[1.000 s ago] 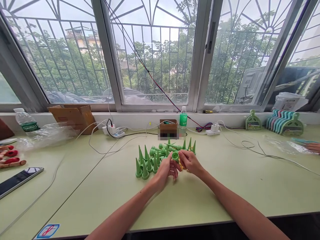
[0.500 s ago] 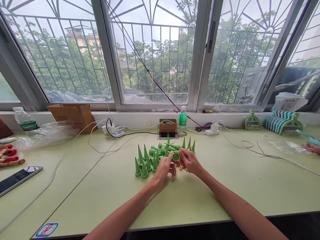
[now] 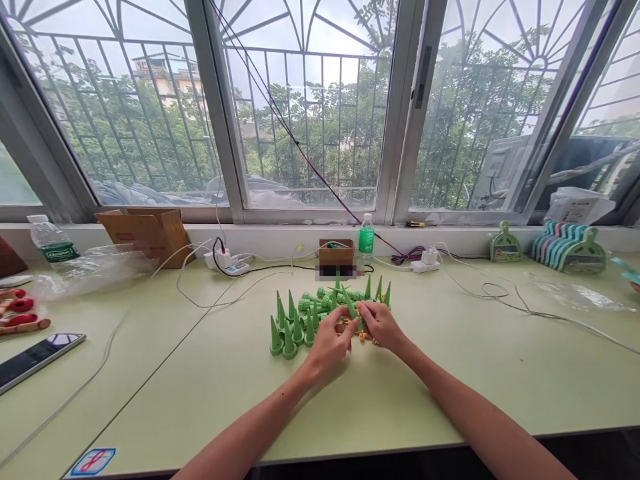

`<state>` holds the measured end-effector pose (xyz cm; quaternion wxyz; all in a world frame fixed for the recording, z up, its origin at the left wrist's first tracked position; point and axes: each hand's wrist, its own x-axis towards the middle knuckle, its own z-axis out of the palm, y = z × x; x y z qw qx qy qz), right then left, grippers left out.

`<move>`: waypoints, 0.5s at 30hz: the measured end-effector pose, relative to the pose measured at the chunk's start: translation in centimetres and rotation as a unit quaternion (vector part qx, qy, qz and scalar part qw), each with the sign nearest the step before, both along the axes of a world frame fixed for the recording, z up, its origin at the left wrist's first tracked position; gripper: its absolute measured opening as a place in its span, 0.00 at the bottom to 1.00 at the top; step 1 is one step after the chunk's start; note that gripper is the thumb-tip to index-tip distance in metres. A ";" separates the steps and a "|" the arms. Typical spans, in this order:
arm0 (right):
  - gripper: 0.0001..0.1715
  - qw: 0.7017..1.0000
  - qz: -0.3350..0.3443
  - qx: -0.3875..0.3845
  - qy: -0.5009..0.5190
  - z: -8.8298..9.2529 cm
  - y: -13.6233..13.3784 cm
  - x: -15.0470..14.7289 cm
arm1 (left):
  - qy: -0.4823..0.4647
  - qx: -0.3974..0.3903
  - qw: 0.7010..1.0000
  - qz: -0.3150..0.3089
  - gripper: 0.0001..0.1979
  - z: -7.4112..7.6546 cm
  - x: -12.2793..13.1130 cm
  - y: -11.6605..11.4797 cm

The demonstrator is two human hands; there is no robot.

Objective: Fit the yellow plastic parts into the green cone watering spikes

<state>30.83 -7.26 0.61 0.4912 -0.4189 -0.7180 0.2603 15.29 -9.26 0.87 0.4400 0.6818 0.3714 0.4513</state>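
Note:
Between my two hands I hold a green plastic spike (image 3: 349, 303), its pointed tip up and leaning left; its lower end is partly hidden by my fingers. My left hand (image 3: 332, 337) is closed on it from the left. My right hand (image 3: 380, 324) pinches it from the right. Left of my hands, several green cone spikes (image 3: 289, 343) stand upright on flanged bases. Behind my hands lie several green ribbed pieces (image 3: 306, 303), with more spikes (image 3: 379, 288) standing at the right. Small yellow-orange parts (image 3: 362, 337) lie just below my fingers.
A small cardboard box (image 3: 337, 251) and a green-labelled bottle (image 3: 366, 237) stand at the back. White cables (image 3: 500, 288) cross the table (image 3: 200, 400). A phone (image 3: 40, 360) lies left. Small dustpan sets (image 3: 567, 250) stand at right, near another person's hand (image 3: 635, 285).
The green spike in my hands has turned from its round open end facing me to its tip pointing up. My left fingers have closed in. The other person's hand at right has moved back.

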 end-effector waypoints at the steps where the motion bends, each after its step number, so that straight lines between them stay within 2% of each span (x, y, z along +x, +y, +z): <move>1: 0.28 1.000 -0.003 0.000 -0.004 0.0 0.0 0.0 | 0.009 0.016 1.000 0.007 0.16 0.0 0.0 0.0; 7: 0.29 1.000 -0.017 0.004 -0.017 -0.5 0.4 0.0 | 0.048 0.108 0.992 0.055 0.10 -0.6 -0.1 0.6; 11: 0.28 0.999 -0.028 0.021 -0.020 -0.6 0.5 -0.1 | 0.063 0.128 0.987 0.080 0.09 -0.7 -0.1 0.9; 15: 0.28 0.999 -0.036 0.017 -0.006 -0.5 0.4 -0.2 | 0.057 0.124 0.985 0.105 0.13 -0.3 -0.1 0.6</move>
